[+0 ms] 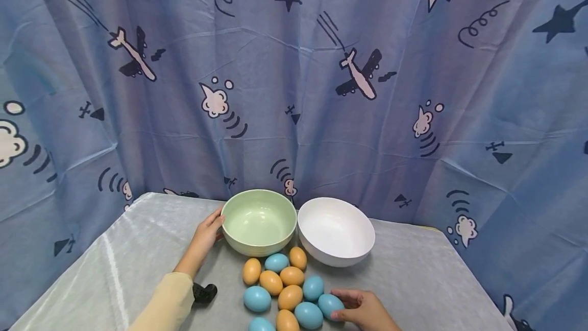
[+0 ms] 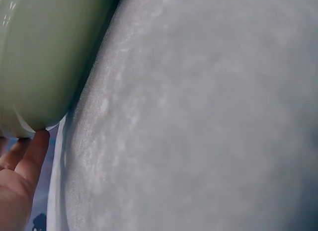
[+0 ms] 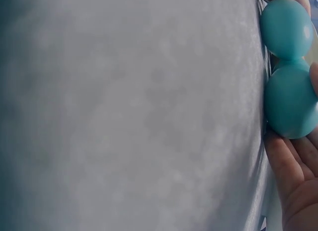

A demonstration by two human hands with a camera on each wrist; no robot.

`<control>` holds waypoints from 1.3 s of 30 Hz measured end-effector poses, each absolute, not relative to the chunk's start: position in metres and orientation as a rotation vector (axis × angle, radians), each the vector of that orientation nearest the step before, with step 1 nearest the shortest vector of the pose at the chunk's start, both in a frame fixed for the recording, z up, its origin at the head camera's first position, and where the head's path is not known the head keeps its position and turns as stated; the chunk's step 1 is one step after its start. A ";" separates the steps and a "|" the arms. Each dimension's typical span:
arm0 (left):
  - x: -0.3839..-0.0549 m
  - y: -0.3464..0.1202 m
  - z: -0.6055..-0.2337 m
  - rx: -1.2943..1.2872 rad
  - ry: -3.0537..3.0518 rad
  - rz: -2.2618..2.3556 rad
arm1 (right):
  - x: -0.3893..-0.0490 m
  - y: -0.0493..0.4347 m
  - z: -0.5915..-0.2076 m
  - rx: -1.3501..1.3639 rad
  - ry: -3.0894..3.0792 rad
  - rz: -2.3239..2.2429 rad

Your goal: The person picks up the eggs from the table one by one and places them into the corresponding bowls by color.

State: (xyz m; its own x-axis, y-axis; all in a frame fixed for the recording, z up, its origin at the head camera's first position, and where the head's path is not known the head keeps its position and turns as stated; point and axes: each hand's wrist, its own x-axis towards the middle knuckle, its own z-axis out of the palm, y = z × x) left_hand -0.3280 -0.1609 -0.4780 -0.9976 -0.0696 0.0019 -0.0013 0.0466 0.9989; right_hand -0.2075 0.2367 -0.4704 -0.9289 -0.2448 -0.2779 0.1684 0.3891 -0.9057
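At the back, a light green bowl (image 1: 259, 249) stands upright, its left side held by my left hand (image 1: 205, 234). In the left wrist view the fingers (image 2: 36, 156) touch the bowl's outer wall. My right hand (image 1: 365, 310) pinches a blue egg (image 1: 328, 306) at the right edge of a loose group on the table. Thumb and fingers lie on opposite sides of that egg in the right wrist view, where a second blue egg (image 3: 287, 30) sits beside it. Orange eggs (image 1: 290, 298) and more blue eggs (image 1: 257, 299) lie in front of the bowls.
A white bowl (image 1: 337, 259) stands right beside the green one; the insides of both show no eggs. Grey cloth covers the table (image 1: 422, 269). A patterned blue curtain (image 1: 294, 91) hangs behind. Next to my left cuff is a small black object (image 1: 204, 294).
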 end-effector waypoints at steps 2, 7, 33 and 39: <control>-0.327 -0.161 -0.478 0.078 -2.231 -2.151 | -0.208 0.238 -0.472 -0.074 2.275 -1.569; -0.325 -0.161 -0.476 0.057 -2.231 -2.172 | -0.208 0.240 -0.475 -0.093 2.247 -1.601; -0.324 -0.158 -0.479 0.045 -2.174 -2.216 | -0.205 0.236 -0.468 0.018 2.361 -1.570; -0.323 -0.159 -0.479 0.023 -2.164 -2.215 | -0.207 0.237 -0.461 -0.005 2.404 -1.583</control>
State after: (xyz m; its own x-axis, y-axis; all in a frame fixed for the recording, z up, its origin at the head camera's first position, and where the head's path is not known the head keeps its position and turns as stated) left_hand -0.3233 -0.1590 -0.4793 -0.9989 -0.0426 0.0206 0.0216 -0.0226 0.9995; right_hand -0.2072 0.2368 -0.4611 -0.9654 -0.1463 -0.2157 0.1404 0.4056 -0.9032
